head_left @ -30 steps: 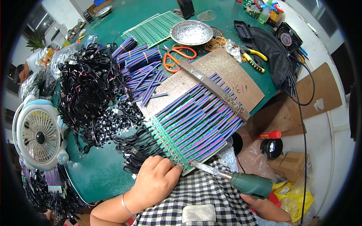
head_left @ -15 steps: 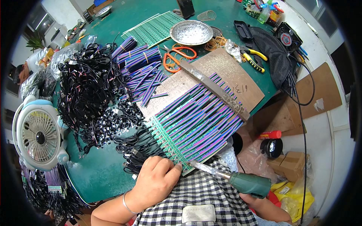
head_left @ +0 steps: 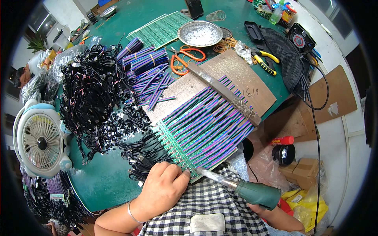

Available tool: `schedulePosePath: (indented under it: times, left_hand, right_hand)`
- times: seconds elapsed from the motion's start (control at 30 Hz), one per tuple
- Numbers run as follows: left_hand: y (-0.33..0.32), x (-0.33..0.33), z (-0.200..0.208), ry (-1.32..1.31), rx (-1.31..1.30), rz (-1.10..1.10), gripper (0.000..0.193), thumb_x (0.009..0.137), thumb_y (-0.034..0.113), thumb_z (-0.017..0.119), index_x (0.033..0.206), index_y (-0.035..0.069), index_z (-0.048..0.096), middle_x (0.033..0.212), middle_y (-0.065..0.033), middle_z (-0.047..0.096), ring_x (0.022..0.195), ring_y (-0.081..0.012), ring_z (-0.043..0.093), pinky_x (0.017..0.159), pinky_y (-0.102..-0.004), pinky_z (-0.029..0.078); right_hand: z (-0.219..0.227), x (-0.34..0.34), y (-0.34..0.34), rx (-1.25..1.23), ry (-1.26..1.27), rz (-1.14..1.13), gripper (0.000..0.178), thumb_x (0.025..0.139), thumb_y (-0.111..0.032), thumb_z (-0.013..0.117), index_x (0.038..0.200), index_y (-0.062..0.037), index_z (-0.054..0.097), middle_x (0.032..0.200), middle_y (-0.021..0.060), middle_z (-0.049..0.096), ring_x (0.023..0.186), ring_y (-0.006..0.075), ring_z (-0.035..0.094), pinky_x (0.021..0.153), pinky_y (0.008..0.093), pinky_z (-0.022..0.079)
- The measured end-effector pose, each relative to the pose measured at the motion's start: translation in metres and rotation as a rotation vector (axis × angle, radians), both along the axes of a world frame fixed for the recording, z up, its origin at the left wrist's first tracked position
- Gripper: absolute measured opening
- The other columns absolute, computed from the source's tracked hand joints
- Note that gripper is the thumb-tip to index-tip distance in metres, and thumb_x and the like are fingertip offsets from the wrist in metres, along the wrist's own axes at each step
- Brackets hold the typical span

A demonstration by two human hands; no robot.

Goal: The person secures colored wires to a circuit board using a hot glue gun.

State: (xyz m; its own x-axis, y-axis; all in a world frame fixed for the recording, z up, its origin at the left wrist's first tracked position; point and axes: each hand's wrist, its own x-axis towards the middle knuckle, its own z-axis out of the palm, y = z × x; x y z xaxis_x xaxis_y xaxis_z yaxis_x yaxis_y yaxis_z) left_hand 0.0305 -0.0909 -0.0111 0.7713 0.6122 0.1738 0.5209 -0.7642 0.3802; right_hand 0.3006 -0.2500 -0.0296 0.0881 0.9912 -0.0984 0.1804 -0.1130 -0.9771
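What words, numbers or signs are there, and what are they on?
Brown board: dark handwriting, which I won't copy out.
Red tube: lettering, also not copied.
Black unit: red emblem, any writing too small to read.
Pale apron patch: marks too faint to read.

Bangle [head_left: 131, 213]: one, slim, silver-coloured, at the wrist behind the left hand [head_left: 165, 188]. Apron [head_left: 173, 217]: black-and-white gingham, between the hands; one whitish rectangular patch [head_left: 208, 223], rounded corners. Cloth [head_left: 274, 230]: pale blue, partly visible, below the right hand [head_left: 258, 208].
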Motion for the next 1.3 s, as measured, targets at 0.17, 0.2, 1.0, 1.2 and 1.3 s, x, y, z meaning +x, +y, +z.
schedulePosePath:
  times: [0.17,0.2,1.0,1.2,1.3]
  left_hand:
    - [-0.001,0.000,0.001,0.006,-0.007,0.005,0.022,0.075,0.010,0.066,0.096,0.006,0.066,0.081,-0.0035,0.054,0.075,-0.0220,0.053,0.069,-0.0356,0.045]
    - [-0.001,0.000,0.001,0.005,-0.011,0.006,0.021,0.075,0.010,0.066,0.096,0.006,0.066,0.081,-0.0036,0.054,0.075,-0.0222,0.053,0.070,-0.0358,0.045]
    - [-0.007,0.000,0.001,-0.007,0.058,0.101,0.028,0.068,0.002,0.075,0.093,0.008,0.065,0.082,-0.0038,0.058,0.076,-0.0229,0.056,0.070,-0.0358,0.045]
    - [-0.005,0.000,0.004,-0.022,0.028,0.133,0.027,0.067,0.001,0.075,0.090,0.009,0.064,0.083,-0.0030,0.059,0.077,-0.0225,0.057,0.071,-0.0356,0.045]
    - [-0.004,-0.005,0.014,0.061,-0.014,0.098,0.027,0.067,0.002,0.073,0.091,0.009,0.064,0.084,-0.0025,0.060,0.079,-0.0221,0.057,0.072,-0.0353,0.045]
  right_hand:
    - [-0.004,0.001,-0.014,-0.158,0.211,-0.242,0.028,0.084,-0.010,0.072,0.109,0.0006,0.065,0.097,0.0100,0.069,0.088,0.0184,0.066,0.078,0.0306,0.052]
    - [-0.004,0.003,-0.012,-0.157,0.211,-0.243,0.028,0.084,-0.010,0.072,0.109,0.0006,0.065,0.097,0.0100,0.069,0.088,0.0184,0.066,0.078,0.0306,0.052]
    - [-0.019,0.007,-0.011,-0.154,0.162,-0.211,0.031,0.080,-0.007,0.074,0.108,0.0022,0.066,0.100,0.0100,0.067,0.088,0.0187,0.066,0.080,0.0307,0.051]
    - [-0.017,0.003,-0.011,-0.135,0.211,-0.226,0.028,0.081,-0.004,0.071,0.108,0.0029,0.065,0.099,0.0098,0.067,0.086,0.0179,0.065,0.078,0.0304,0.051]
    - [-0.021,0.005,-0.012,-0.115,0.186,-0.226,0.027,0.083,-0.004,0.070,0.108,0.0030,0.065,0.097,0.0091,0.067,0.084,0.0165,0.065,0.077,0.0298,0.051]
